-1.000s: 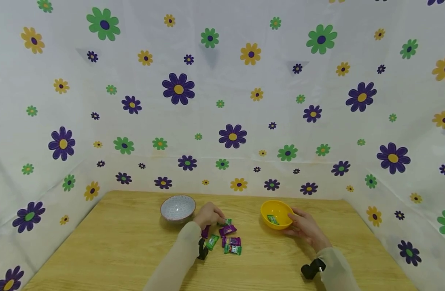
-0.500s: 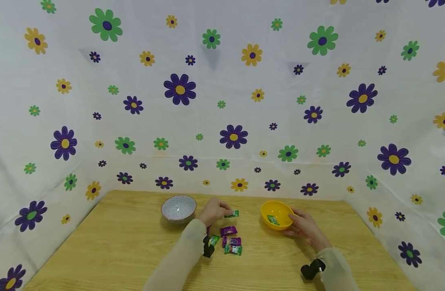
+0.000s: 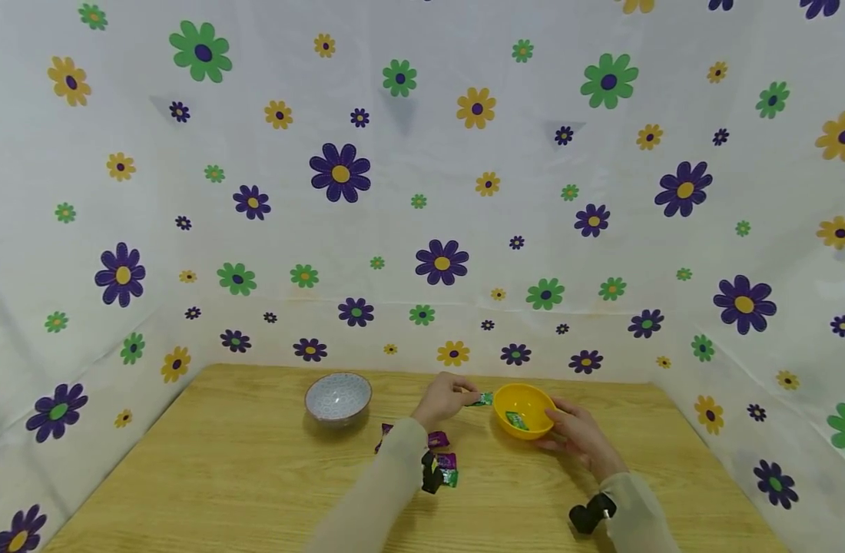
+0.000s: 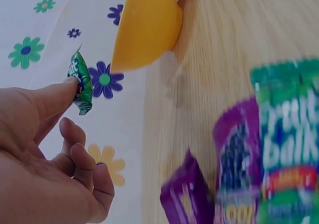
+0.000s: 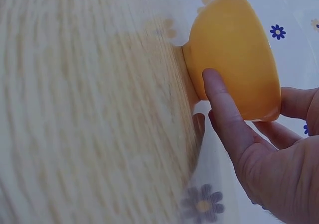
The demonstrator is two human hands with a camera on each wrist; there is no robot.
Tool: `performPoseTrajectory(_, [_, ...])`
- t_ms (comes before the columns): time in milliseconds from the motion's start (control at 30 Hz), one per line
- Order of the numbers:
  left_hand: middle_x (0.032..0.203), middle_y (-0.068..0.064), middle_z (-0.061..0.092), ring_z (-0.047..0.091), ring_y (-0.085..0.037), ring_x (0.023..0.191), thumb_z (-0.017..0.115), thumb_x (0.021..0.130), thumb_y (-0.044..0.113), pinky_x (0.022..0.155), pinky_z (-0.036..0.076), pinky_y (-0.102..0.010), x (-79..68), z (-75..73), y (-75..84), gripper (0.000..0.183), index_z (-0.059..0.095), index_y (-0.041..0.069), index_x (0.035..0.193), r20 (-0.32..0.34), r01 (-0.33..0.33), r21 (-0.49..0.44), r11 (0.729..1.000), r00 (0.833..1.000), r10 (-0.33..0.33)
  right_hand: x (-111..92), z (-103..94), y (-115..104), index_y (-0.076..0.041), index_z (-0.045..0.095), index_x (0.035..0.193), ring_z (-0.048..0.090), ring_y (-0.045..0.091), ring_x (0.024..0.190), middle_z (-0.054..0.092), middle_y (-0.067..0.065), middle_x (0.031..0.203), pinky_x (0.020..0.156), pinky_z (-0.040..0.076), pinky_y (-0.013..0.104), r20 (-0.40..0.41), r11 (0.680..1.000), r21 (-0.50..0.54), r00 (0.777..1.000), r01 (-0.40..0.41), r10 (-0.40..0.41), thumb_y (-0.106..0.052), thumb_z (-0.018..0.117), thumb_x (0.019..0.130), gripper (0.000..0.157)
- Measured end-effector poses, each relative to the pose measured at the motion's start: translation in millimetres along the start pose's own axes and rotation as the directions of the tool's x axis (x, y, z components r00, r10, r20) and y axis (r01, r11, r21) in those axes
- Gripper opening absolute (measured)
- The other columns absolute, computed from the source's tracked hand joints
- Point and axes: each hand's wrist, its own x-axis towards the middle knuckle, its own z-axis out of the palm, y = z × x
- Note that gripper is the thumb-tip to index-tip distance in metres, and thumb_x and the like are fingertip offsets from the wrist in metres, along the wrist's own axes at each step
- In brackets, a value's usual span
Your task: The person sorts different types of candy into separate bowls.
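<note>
My left hand [image 3: 446, 398] pinches a green-wrapped candy [image 3: 483, 399] between thumb and forefinger, close to the left rim of the yellow bowl [image 3: 529, 401]. In the left wrist view this candy [image 4: 82, 82] stands on edge at the fingertips, while the other fingers curl loosely below. Another green candy [image 3: 516, 420] lies inside the bowl. My right hand [image 3: 583, 442] holds the bowl from its right side. The right wrist view shows the thumb at the rim and a finger [image 5: 222, 97] along the outer wall of the bowl [image 5: 234, 55].
Purple candies [image 3: 438, 439] and a green one [image 3: 450, 478] lie on the wooden table [image 3: 208, 461], partly covered by the left forearm. At the back left stands a pale patterned bowl [image 3: 337, 399]. A flower-printed sheet [image 3: 395, 215] closes off the back and sides.
My left hand has lifted the green candy off the pile and carried it right, up beside the yellow bowl. My right hand and the bowl have stayed nearly in place.
</note>
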Motion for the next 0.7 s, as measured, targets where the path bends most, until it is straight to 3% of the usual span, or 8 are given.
performPoseTrajectory(100, [0.097,-0.005,0.065,0.049,-0.017,0.078,0.069,0.092,0.017,0.061,0.04,-0.026,2.8,13.1,7.1,0.011,0.076,0.01,0.091,0.013,-0.002,-0.007,1.0,1.0,0.002,0.7,0.0,1.0,0.003,0.028,0.151,0.054,0.038,0.122,0.036,0.033,0.148,0.085,0.057,0.045,-0.006,1.0,-0.01,1.0,0.007,-0.007,-0.017,0.047,0.104,0.055])
performPoseTrajectory(300, [0.093,0.001,0.06,0.048,-0.016,0.078,0.069,0.092,0.022,0.059,0.041,-0.025,4.5,37.3,18.9,0.01,0.076,0.015,0.091,0.011,0.012,0.072,0.997,1.0,-0.013,0.7,-0.5,1.4,0.003,0.029,0.151,0.056,0.037,0.12,0.036,0.033,0.148,0.085,0.057,0.044,-0.001,1.0,-0.023,1.0,0.005,-0.006,-0.016,0.046,0.104,0.053])
performPoseTrajectory(533, [0.094,0.005,0.061,0.049,-0.015,0.085,0.069,0.091,0.029,0.082,0.037,-0.039,6.9,53.5,31.1,0.01,0.077,0.022,0.09,-0.012,0.019,0.189,0.982,1.0,-0.017,0.4,-1.5,1.3,0.003,0.028,0.151,0.057,0.036,0.119,0.036,0.033,0.147,0.086,0.057,0.045,0.008,1.0,-0.01,1.0,0.015,-0.015,-0.017,0.047,0.104,0.054])
performPoseTrajectory(700, [0.1,0.003,0.066,0.052,-0.016,0.088,0.068,0.093,0.027,0.089,0.035,-0.047,6.7,57.6,31.3,0.013,0.078,0.024,0.101,0.001,-0.006,0.22,0.976,1.0,0.006,-0.9,-0.3,1.8,0.003,0.031,0.15,0.061,0.034,0.115,0.039,0.033,0.146,0.085,0.057,0.046,0.016,1.0,-0.007,0.999,0.03,-0.03,-0.016,0.047,0.104,0.052])
